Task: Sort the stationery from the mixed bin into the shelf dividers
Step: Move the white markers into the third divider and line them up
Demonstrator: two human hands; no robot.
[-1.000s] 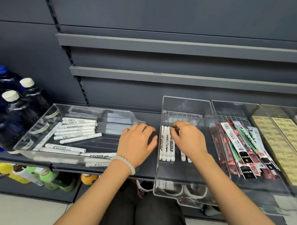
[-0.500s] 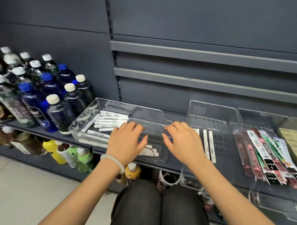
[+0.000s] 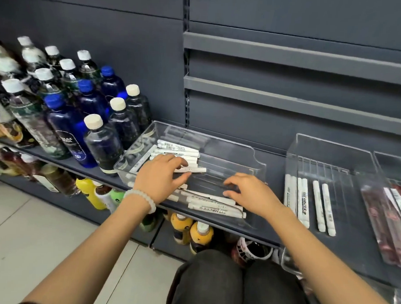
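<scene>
Dark grey shelf (image 3: 249, 227), grey back panel, pale tiled floor lower left, bottles (image 3: 65, 113) upper left; since a second ago my right hand (image 3: 250, 193) left the divider tray (image 3: 296, 146) for the clear bin (image 3: 258, 168); both hands loosely spread, left hand (image 3: 159, 180) on the white markers (image 3: 185, 154).

The right edge cuts off the red packets (image 3: 389, 220); their print is unreadable.
</scene>
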